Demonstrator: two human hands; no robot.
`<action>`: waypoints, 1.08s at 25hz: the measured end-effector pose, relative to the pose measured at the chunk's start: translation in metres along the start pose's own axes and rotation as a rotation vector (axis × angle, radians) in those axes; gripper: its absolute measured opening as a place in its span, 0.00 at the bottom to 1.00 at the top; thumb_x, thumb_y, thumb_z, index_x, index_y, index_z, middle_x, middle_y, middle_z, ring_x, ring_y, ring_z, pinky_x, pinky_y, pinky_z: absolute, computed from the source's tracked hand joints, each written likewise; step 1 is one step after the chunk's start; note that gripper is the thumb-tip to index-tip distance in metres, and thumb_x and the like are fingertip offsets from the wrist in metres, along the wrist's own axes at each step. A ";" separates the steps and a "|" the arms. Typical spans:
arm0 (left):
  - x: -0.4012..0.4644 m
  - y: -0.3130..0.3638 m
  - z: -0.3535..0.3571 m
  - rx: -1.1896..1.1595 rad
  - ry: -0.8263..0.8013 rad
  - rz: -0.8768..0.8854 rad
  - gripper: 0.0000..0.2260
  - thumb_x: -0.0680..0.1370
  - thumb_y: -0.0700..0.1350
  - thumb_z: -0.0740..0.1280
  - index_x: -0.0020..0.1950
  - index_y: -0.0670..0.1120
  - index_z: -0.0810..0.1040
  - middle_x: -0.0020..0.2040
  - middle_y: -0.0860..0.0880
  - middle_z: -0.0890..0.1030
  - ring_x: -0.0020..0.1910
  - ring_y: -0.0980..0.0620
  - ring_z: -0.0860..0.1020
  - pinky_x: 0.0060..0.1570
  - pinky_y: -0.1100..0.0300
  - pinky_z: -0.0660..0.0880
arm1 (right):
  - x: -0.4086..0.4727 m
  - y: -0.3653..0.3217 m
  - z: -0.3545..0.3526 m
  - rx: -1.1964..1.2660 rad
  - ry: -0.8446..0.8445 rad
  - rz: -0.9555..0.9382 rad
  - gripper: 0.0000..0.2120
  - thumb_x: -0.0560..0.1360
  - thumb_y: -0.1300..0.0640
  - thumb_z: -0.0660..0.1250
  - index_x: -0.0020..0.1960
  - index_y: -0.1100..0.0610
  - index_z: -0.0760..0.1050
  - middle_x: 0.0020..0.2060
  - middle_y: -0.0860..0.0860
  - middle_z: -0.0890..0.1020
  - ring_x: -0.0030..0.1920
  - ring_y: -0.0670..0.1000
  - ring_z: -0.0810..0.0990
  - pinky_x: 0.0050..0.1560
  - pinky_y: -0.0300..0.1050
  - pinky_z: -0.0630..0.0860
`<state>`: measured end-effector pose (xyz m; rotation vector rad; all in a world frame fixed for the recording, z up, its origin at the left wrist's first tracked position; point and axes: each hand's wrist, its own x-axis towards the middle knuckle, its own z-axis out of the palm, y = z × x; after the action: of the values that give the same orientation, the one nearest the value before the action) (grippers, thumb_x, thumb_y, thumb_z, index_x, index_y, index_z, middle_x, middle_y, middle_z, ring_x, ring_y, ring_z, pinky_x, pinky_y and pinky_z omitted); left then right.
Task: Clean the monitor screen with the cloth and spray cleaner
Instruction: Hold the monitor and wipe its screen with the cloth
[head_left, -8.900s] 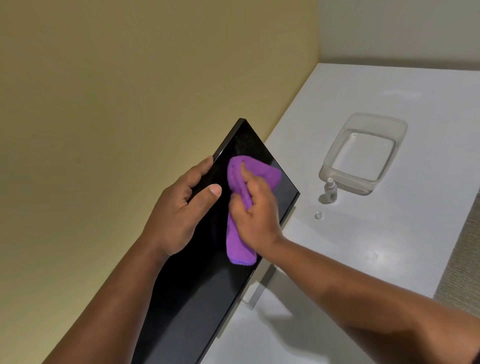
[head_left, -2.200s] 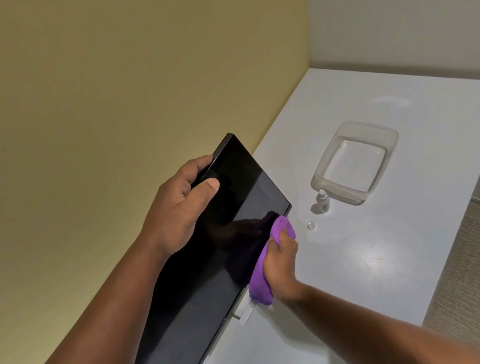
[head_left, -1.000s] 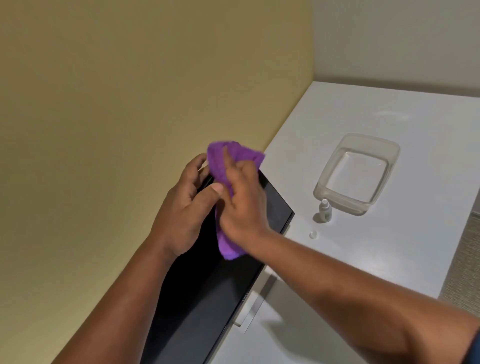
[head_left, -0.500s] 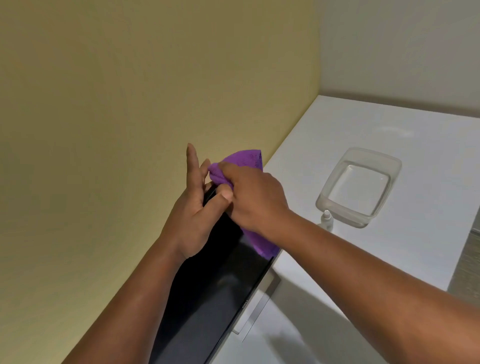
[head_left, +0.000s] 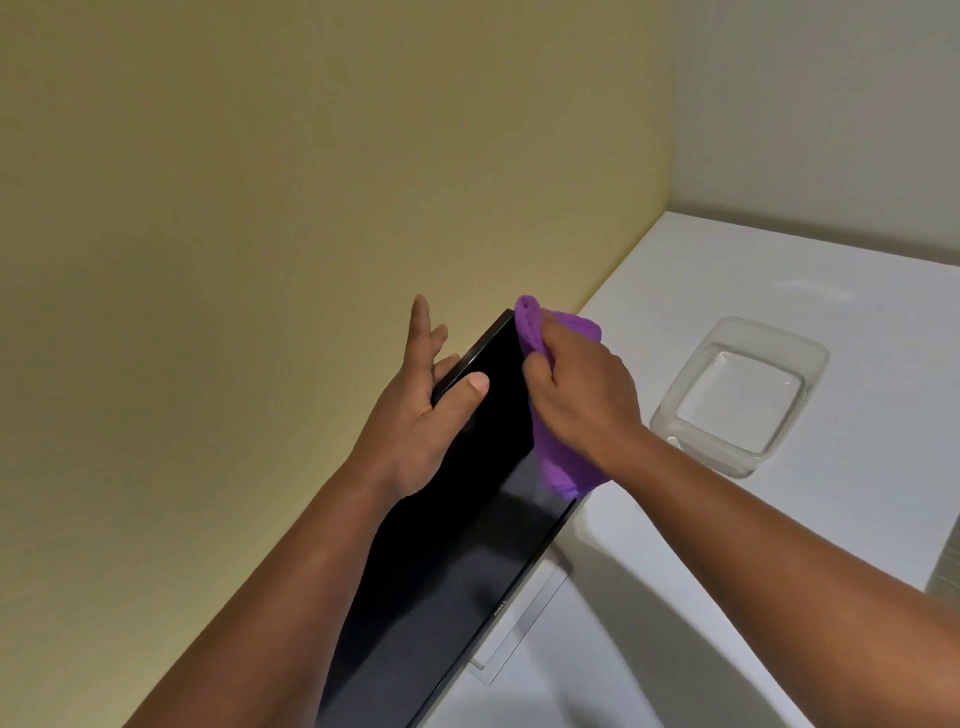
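Head view: the right hand (head_left: 582, 395), gripping the cloth (head_left: 558, 457), had climbed from the monitor (head_left: 467, 545)'s lower edge to its top corner; the left hand (head_left: 421, 415), fingers loosened, steadied it on the desk (head_left: 779, 545), wiping nearly complete.

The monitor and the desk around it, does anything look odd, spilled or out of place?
Nothing stands out. The monitor looks intact, the right hand holds the purple cloth on its screen, and the clear tray sits flat on the desk, no spill visible.
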<state>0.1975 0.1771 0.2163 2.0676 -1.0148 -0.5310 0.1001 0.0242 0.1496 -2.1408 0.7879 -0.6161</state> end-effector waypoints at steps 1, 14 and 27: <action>0.000 -0.001 0.000 0.007 0.001 0.003 0.46 0.71 0.70 0.60 0.82 0.64 0.37 0.83 0.54 0.60 0.71 0.74 0.66 0.68 0.69 0.65 | 0.000 -0.001 -0.001 0.038 0.046 -0.031 0.13 0.78 0.51 0.53 0.60 0.49 0.71 0.39 0.51 0.80 0.39 0.59 0.78 0.38 0.50 0.72; -0.084 -0.034 -0.041 0.174 0.057 -0.071 0.36 0.75 0.79 0.47 0.79 0.65 0.62 0.71 0.67 0.74 0.70 0.72 0.69 0.66 0.72 0.65 | -0.001 -0.035 0.001 -0.067 -0.121 -0.156 0.21 0.78 0.48 0.57 0.71 0.40 0.70 0.57 0.50 0.83 0.54 0.62 0.80 0.45 0.47 0.68; -0.176 -0.074 -0.078 0.520 0.132 -0.107 0.38 0.76 0.76 0.37 0.80 0.62 0.64 0.75 0.63 0.72 0.73 0.58 0.71 0.64 0.60 0.69 | -0.114 -0.090 0.081 0.031 -0.261 -0.392 0.29 0.77 0.48 0.55 0.78 0.43 0.60 0.58 0.55 0.82 0.52 0.62 0.82 0.50 0.56 0.80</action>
<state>0.1778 0.3819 0.2140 2.5863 -1.0456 -0.1858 0.1030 0.1904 0.1528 -2.3045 0.2164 -0.5231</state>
